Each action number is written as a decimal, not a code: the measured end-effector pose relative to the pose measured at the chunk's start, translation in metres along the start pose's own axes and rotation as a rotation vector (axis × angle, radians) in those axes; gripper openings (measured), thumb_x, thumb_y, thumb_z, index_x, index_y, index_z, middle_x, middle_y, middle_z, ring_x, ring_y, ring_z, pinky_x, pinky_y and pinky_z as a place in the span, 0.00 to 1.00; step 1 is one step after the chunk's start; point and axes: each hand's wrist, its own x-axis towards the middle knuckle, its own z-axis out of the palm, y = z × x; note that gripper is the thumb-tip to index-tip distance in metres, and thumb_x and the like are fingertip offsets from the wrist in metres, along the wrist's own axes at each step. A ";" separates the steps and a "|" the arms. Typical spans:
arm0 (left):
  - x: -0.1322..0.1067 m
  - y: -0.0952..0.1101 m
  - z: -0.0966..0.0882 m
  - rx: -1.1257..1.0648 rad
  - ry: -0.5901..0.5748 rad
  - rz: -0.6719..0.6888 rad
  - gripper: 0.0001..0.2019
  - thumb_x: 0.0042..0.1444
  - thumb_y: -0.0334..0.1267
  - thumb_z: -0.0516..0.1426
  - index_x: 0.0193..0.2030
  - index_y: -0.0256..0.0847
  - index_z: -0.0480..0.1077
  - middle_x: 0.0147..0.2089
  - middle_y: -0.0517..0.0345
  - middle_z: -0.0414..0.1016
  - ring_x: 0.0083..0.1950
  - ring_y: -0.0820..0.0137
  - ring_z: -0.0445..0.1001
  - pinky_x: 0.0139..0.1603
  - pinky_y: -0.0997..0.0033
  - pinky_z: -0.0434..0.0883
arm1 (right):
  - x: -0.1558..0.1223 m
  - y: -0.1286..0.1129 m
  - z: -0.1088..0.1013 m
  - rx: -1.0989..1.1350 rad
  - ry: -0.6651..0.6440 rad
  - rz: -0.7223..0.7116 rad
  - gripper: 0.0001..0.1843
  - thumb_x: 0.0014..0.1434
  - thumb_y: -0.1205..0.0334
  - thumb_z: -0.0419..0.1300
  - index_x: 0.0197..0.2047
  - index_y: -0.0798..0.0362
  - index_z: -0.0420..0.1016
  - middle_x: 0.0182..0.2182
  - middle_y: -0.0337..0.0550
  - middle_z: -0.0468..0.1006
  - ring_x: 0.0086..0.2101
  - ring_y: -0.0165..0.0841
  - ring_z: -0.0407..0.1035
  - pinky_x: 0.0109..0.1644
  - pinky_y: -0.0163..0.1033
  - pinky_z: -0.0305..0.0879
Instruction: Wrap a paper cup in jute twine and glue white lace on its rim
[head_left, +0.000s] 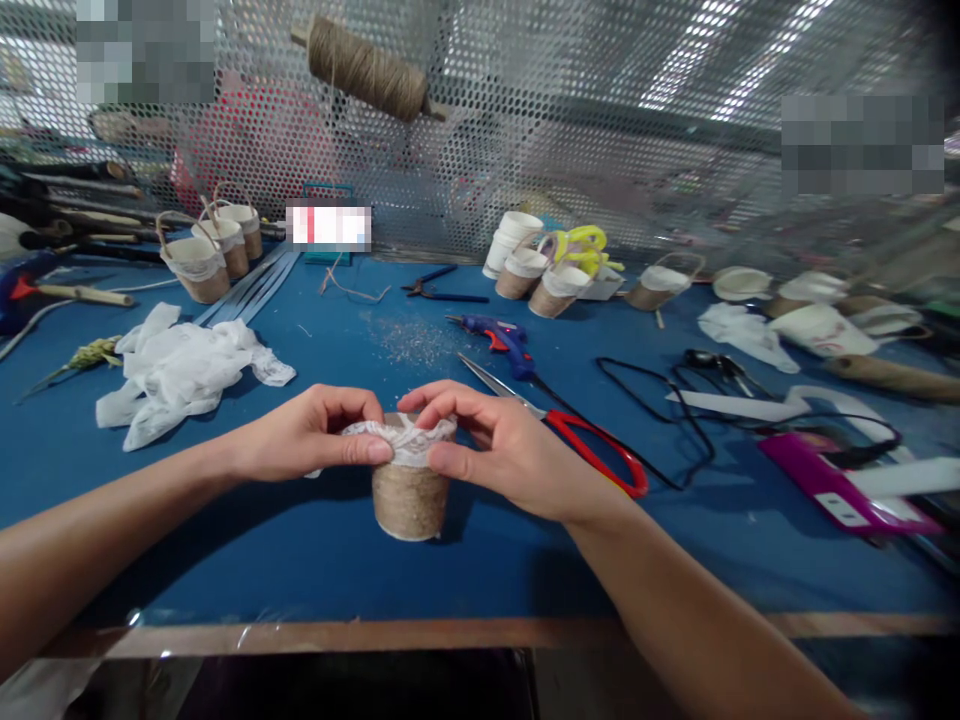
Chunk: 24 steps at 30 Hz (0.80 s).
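Observation:
A small twine-wrapped cup [411, 500] stands near the front of the blue table, with white lace [409, 445] around its rim. My left hand [337, 430] pinches the lace at the rim's left side, thumb in front and fingers behind. On the right side, my right hand [487, 440] grips the lace and rim, its thumb on the front and its fingers curled over the top. Red-handled scissors [596, 455] lie just beyond my right hand. Behind them is a blue glue gun [502, 345]. A crumpled heap of white lace [187, 370] lies beyond my left forearm.
Finished-looking twine cups with handles [196, 270] stand at the back left. More cups [559, 290] and yellow-handled scissors [581, 250] are at the back. Pliers [442, 290] lie mid-table. A purple power strip [840, 490] and black cables are on the right. A twine spool [367, 70] hangs on the mesh.

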 end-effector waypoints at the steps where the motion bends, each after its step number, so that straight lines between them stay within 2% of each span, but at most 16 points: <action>1: 0.000 0.000 0.000 -0.002 -0.012 0.003 0.12 0.48 0.44 0.58 0.25 0.37 0.64 0.23 0.64 0.62 0.25 0.78 0.58 0.24 0.79 0.57 | 0.000 0.000 0.001 0.010 -0.004 0.004 0.09 0.54 0.56 0.60 0.34 0.53 0.70 0.47 0.44 0.70 0.43 0.34 0.67 0.46 0.42 0.64; 7: -0.001 -0.002 -0.002 -0.043 -0.047 0.028 0.10 0.49 0.41 0.58 0.26 0.37 0.64 0.23 0.66 0.60 0.23 0.79 0.54 0.23 0.79 0.55 | 0.001 0.001 -0.003 0.158 -0.052 0.015 0.13 0.53 0.53 0.60 0.37 0.53 0.70 0.47 0.45 0.70 0.41 0.32 0.67 0.43 0.39 0.65; 11: -0.002 -0.002 -0.002 -0.064 -0.060 0.032 0.09 0.50 0.39 0.57 0.26 0.37 0.63 0.23 0.66 0.58 0.24 0.79 0.54 0.23 0.78 0.54 | 0.001 0.001 -0.005 0.104 -0.017 0.019 0.10 0.54 0.55 0.60 0.36 0.54 0.71 0.48 0.45 0.68 0.42 0.31 0.67 0.44 0.38 0.64; 15: -0.002 -0.004 -0.003 -0.085 -0.079 0.021 0.09 0.50 0.40 0.56 0.26 0.37 0.62 0.23 0.67 0.57 0.24 0.79 0.53 0.23 0.78 0.53 | 0.001 0.001 -0.006 0.156 -0.036 0.002 0.13 0.54 0.52 0.59 0.37 0.53 0.70 0.47 0.45 0.69 0.42 0.32 0.67 0.44 0.38 0.65; 18: -0.001 -0.003 -0.002 -0.082 -0.081 0.021 0.09 0.51 0.39 0.56 0.27 0.37 0.63 0.23 0.67 0.57 0.24 0.79 0.53 0.23 0.78 0.53 | 0.001 0.003 -0.006 0.072 -0.004 0.012 0.12 0.55 0.54 0.59 0.37 0.53 0.71 0.48 0.45 0.69 0.44 0.33 0.67 0.46 0.39 0.64; 21: 0.000 -0.003 -0.001 -0.072 -0.071 0.020 0.09 0.51 0.39 0.56 0.26 0.37 0.63 0.23 0.67 0.58 0.24 0.79 0.53 0.23 0.78 0.53 | 0.000 0.003 -0.006 0.027 0.006 -0.037 0.12 0.55 0.53 0.58 0.39 0.52 0.71 0.49 0.45 0.69 0.46 0.35 0.66 0.48 0.42 0.63; 24: 0.001 -0.003 0.001 -0.056 -0.067 0.022 0.08 0.50 0.38 0.56 0.25 0.37 0.62 0.23 0.68 0.58 0.24 0.79 0.53 0.23 0.78 0.53 | 0.000 0.000 -0.003 -0.053 0.012 -0.061 0.10 0.56 0.55 0.58 0.36 0.53 0.72 0.48 0.46 0.69 0.46 0.35 0.66 0.50 0.44 0.62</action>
